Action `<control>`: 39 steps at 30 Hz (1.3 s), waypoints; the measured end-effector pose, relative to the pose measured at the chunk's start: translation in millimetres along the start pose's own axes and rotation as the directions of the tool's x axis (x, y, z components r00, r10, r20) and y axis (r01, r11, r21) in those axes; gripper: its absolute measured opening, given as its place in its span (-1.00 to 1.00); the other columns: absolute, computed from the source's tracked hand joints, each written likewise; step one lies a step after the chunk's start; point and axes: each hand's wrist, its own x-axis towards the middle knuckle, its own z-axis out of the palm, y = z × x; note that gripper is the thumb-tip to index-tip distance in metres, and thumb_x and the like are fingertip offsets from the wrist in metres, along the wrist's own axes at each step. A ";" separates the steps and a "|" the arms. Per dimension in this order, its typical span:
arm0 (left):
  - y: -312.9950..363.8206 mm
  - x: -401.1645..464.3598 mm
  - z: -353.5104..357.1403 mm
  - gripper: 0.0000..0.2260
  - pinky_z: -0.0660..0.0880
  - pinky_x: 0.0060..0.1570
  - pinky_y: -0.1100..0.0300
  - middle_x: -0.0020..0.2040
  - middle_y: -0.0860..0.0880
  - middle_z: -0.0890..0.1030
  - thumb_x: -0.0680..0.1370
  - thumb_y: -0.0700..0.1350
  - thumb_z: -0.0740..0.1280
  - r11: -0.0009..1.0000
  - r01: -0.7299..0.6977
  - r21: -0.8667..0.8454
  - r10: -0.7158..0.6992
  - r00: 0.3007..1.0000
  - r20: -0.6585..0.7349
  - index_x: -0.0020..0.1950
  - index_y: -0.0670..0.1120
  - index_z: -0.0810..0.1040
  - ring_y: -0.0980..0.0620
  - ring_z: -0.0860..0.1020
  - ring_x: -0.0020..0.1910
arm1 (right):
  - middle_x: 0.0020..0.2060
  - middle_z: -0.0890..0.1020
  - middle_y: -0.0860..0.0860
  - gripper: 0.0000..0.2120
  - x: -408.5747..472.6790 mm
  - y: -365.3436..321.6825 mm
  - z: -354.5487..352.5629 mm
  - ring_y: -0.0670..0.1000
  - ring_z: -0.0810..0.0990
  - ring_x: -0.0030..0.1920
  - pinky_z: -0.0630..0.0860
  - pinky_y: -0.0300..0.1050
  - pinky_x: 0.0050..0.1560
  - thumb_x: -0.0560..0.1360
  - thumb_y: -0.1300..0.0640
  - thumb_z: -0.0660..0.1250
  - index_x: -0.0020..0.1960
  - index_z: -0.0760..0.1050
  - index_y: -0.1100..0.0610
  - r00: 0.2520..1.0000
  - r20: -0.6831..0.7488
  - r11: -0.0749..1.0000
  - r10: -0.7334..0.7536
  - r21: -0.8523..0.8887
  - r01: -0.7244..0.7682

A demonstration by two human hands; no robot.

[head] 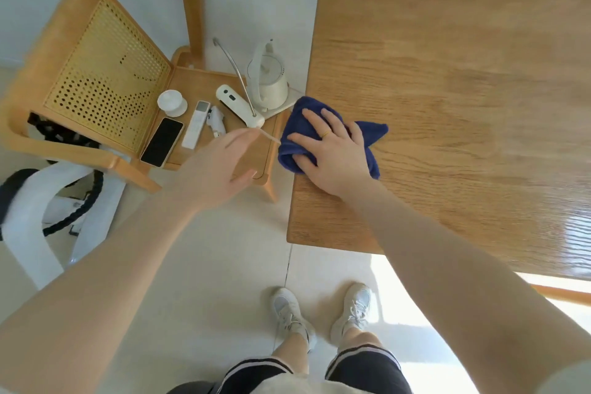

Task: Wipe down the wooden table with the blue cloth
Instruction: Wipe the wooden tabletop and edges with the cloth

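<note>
Right hand (332, 150) lies flat, fingers spread, pressing the crumpled dark blue cloth (371, 134) onto the light wooden table (447, 89). Cloth sits at the table's left edge, near the front corner, slightly overhanging toward the chair. Gold ring on one finger. Left hand (220, 169) hangs in the air above the wooden cane-back chair (105, 73), fingers straight and relaxed, holding nothing; blurred. On the chair seat: white electric kettle (268, 80) on its base, white water dispenser pump with metal spout (236, 102), black smartphone (161, 141), white remote (195, 125), small white round lid-like item (172, 102). White sneakers (291, 313) on pale tile floor (198, 249).
</note>
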 end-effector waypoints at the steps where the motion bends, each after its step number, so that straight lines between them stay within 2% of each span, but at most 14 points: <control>1: -1.2 -3.7 1.0 -0.48 0.38 0.19 0.13 0.46 -0.03 0.28 0.56 -0.11 0.26 1.000 -0.012 0.004 0.012 1.000 -0.011 0.49 -0.09 0.19 -0.01 0.33 0.38 | 0.45 0.30 0.00 -0.59 -1.8 -3.5 0.9 0.16 0.19 0.45 0.06 0.18 0.34 0.48 -0.15 0.02 0.21 0.50 -0.15 1.000 -0.006 1.000 0.012 -0.007 -0.012; 5: -2.9 -12.8 3.9 -0.53 0.36 0.22 0.19 0.46 -0.02 0.29 0.59 -0.11 0.22 0.999 -0.012 0.032 0.012 1.000 0.005 0.49 -0.06 0.20 0.02 0.34 0.38 | 0.40 0.37 0.02 -0.64 -58.1 -18.9 9.4 0.19 0.28 0.41 0.10 0.16 0.29 0.48 -0.14 0.06 0.16 0.52 -0.16 0.983 -0.013 0.983 -0.183 -0.026 0.182; 8: 3.3 -12.7 9.1 -0.52 0.35 0.22 0.17 0.45 -0.04 0.31 0.58 -0.14 0.24 0.999 -0.032 -0.008 0.032 0.999 0.012 0.48 -0.10 0.22 0.00 0.35 0.37 | 0.39 0.39 0.01 -0.67 -103.4 -27.4 18.7 0.19 0.30 0.39 0.13 0.15 0.27 0.45 -0.09 0.14 0.16 0.52 -0.17 0.927 0.022 0.928 -0.374 0.000 0.374; 12: 20.7 -7.8 22.8 -0.57 0.35 0.23 0.10 0.40 -0.14 0.37 0.57 -0.24 0.21 0.995 -0.094 -0.045 0.095 0.995 0.006 0.44 -0.18 0.28 -0.09 0.38 0.34 | 0.39 0.39 -0.02 -0.65 -99.3 -10.0 15.5 0.14 0.29 0.40 0.15 0.12 0.26 0.49 -0.08 0.13 0.24 0.48 -0.19 0.830 0.077 0.833 -0.552 0.002 0.554; 14: 30.4 -6.9 28.3 -0.58 0.32 0.26 0.11 0.41 -0.14 0.36 0.58 -0.27 0.17 0.992 -0.110 -0.054 0.111 0.994 0.003 0.44 -0.19 0.27 -0.11 0.37 0.36 | 0.39 0.39 0.00 -0.62 -86.0 6.0 10.0 0.15 0.32 0.39 0.18 0.11 0.28 0.49 -0.11 0.10 0.28 0.44 -0.17 0.875 0.059 0.875 -0.481 -0.037 0.483; 17: 40.2 -12.4 34.2 -0.57 0.24 0.30 0.18 0.44 -0.11 0.32 0.59 -0.28 0.16 0.993 -0.106 -0.051 0.104 0.994 -0.029 0.46 -0.17 0.25 -0.08 0.31 0.40 | 0.42 0.35 0.04 -0.53 -76.9 41.9 -5.0 0.18 0.29 0.41 0.20 0.18 0.31 0.48 -0.16 0.02 0.35 0.38 -0.16 0.996 -0.020 0.995 -0.086 -0.043 0.085; 20: 49.5 -14.1 36.2 -0.53 0.17 0.35 0.16 0.47 -0.10 0.25 0.59 -0.15 0.21 0.991 -0.124 -0.039 0.123 0.992 -0.035 0.48 -0.16 0.20 -0.07 0.25 0.44 | 0.43 0.33 0.08 -0.52 -97.2 68.4 -10.6 0.20 0.26 0.42 0.19 0.23 0.31 0.50 -0.17 -0.02 0.37 0.35 -0.14 0.981 -0.081 0.984 0.174 -0.024 -0.176; 24: 68.5 1.3 40.5 -0.13 -0.03 0.46 0.07 0.55 -0.04 -0.09 0.43 0.27 0.28 0.991 -0.107 0.085 0.091 0.980 0.178 0.54 -0.10 -0.04 -0.02 -0.05 0.52 | 0.40 0.36 0.11 -0.57 -140.6 50.6 3.5 0.24 0.31 0.38 0.23 0.23 0.27 0.51 -0.15 0.07 0.34 0.39 -0.14 0.981 -0.137 0.987 0.141 -0.053 -0.149; 27: 81.7 14.7 49.1 0.11 -0.11 0.46 0.08 0.54 -0.08 -0.24 0.25 0.43 0.31 0.968 -0.123 0.219 0.068 0.968 0.242 0.53 -0.10 -0.18 -0.04 -0.17 0.52 | 0.40 0.37 0.07 -0.58 -141.8 50.5 3.8 0.22 0.32 0.38 0.26 0.22 0.24 0.50 -0.18 0.08 0.33 0.39 -0.17 0.994 -0.090 0.998 0.059 -0.022 -0.062; 29: 87.5 20.7 52.8 0.16 -0.06 0.46 0.06 0.54 -0.08 -0.23 0.20 0.45 0.33 0.956 -0.110 0.273 0.046 0.971 0.233 0.53 -0.08 -0.19 -0.05 -0.15 0.52 | 0.42 0.35 0.05 -0.55 -118.5 61.1 -1.5 0.20 0.29 0.41 0.22 0.22 0.28 0.50 -0.20 0.04 0.35 0.36 -0.18 0.989 -0.112 0.994 0.100 -0.027 -0.104; 32: 92.6 22.1 53.9 0.17 -0.01 0.45 0.04 0.55 -0.08 -0.18 0.18 0.45 0.34 0.940 -0.117 0.319 0.041 0.972 0.233 0.53 -0.09 -0.17 -0.07 -0.12 0.52 | 0.50 0.15 0.00 -0.54 -73.2 74.7 -14.3 0.12 0.06 0.49 0.01 0.17 0.39 0.54 -0.23 0.01 0.43 0.19 -0.24 0.933 -0.064 0.935 0.354 0.005 -0.354; 34: 90.7 22.3 53.5 0.17 -0.01 0.45 0.03 0.55 -0.08 -0.16 0.18 0.45 0.34 0.939 -0.123 0.321 0.051 0.973 0.225 0.54 -0.09 -0.15 -0.07 -0.10 0.52 | 0.52 0.09 -0.02 -0.56 -57.7 71.3 -14.5 0.11 0.00 0.50 -0.05 0.17 0.41 0.57 -0.18 0.03 0.44 0.15 -0.24 0.890 -0.062 0.892 0.451 0.038 -0.450; 37: 89.1 20.2 53.6 0.16 0.02 0.45 0.03 0.55 -0.08 -0.12 0.18 0.44 0.36 0.943 -0.143 0.301 0.080 0.974 0.211 0.54 -0.10 -0.10 -0.07 -0.06 0.52 | 0.44 0.31 0.06 -0.57 -78.5 28.3 5.5 0.18 0.26 0.42 0.16 0.22 0.33 0.50 -0.11 0.07 0.35 0.36 -0.17 0.909 -0.184 0.926 0.374 0.029 -0.376; 39: 86.8 18.3 54.9 0.15 0.06 0.44 0.03 0.55 -0.07 -0.08 0.18 0.44 0.37 0.945 -0.143 0.296 0.092 0.979 0.180 0.54 -0.09 -0.10 -0.06 -0.03 0.51 | 0.35 0.45 0.07 -0.57 -97.7 3.1 14.2 0.20 0.39 0.34 0.29 0.22 0.24 0.46 -0.09 0.07 0.27 0.47 -0.13 0.939 -0.157 0.952 0.305 0.052 -0.300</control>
